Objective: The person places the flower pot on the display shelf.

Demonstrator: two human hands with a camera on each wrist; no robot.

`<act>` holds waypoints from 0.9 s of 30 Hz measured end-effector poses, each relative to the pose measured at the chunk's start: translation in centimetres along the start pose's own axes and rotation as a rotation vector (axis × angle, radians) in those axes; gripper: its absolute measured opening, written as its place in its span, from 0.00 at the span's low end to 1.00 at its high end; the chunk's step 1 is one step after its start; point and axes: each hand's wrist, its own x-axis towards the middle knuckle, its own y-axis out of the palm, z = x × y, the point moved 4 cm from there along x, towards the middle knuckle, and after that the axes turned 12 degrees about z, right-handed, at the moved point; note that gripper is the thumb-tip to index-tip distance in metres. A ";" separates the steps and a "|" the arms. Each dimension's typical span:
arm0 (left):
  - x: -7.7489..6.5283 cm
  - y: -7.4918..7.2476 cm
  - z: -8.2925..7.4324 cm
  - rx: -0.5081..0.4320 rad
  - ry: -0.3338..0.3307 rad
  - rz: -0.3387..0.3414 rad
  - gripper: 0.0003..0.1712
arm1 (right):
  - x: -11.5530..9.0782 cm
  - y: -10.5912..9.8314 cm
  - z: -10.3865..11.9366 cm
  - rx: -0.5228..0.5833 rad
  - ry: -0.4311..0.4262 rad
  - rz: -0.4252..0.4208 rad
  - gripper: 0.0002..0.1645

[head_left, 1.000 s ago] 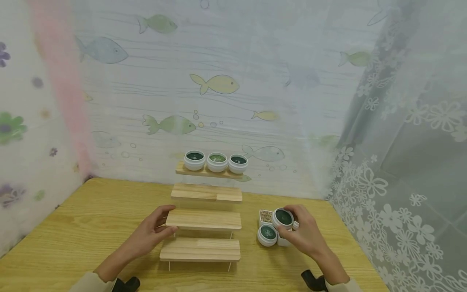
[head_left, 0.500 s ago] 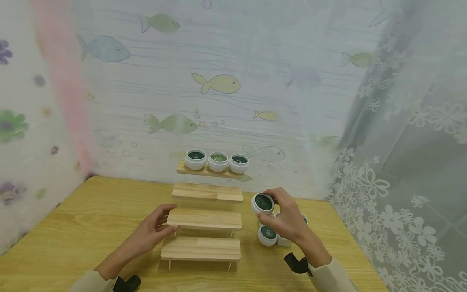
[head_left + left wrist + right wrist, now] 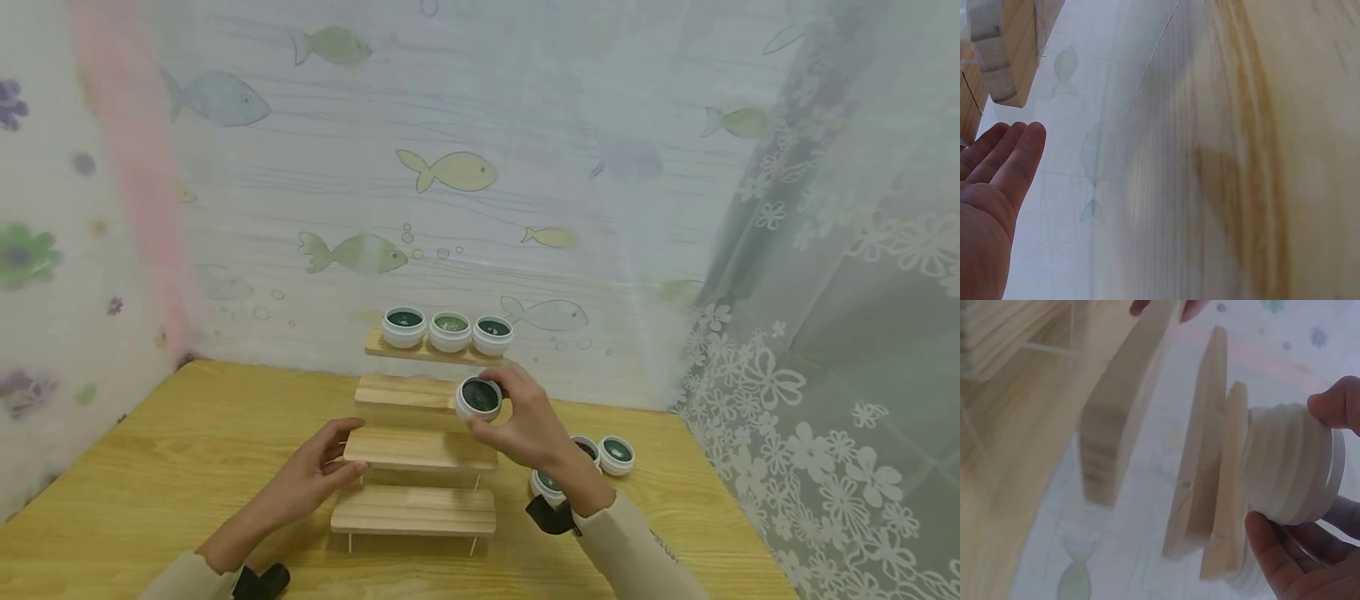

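My right hand [image 3: 525, 421] pinches a small white ribbed jar [image 3: 478, 398] with dark green contents between thumb and fingers. In the head view it overlaps the right end of the second-highest plank [image 3: 401, 390] of a tiered wooden stand. In the right wrist view the jar's ribbed side [image 3: 1285, 462] shows, tilted. My left hand [image 3: 311, 467] holds the left end of the stand's third plank [image 3: 420, 448], thumb in front and fingers behind. Three of its fingers stretch out in the left wrist view. On the top plank [image 3: 442, 357], three similar jars [image 3: 450, 333] stand in a row.
More small white containers stand on the wooden table [image 3: 225, 433] right of the stand, partly behind my right forearm; one jar [image 3: 617, 454] shows fully. The lowest plank [image 3: 412, 510] sits at the front on thin legs. A fish-print curtain [image 3: 450, 217] hangs behind.
My right hand has lifted the dark green jar from the group at the right and carried it left to the stand. The left hand has stayed at the third plank.
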 end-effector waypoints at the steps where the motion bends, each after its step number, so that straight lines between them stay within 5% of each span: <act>1: 0.0 0.0 0.0 -0.003 -0.001 0.000 0.33 | 0.4 0.1 0.2 0.002 -0.004 -0.001 0.29; 27: -0.2 0.2 -0.4 -0.005 -0.010 -0.020 0.33 | 8.0 5.2 3.2 0.076 0.028 0.040 0.29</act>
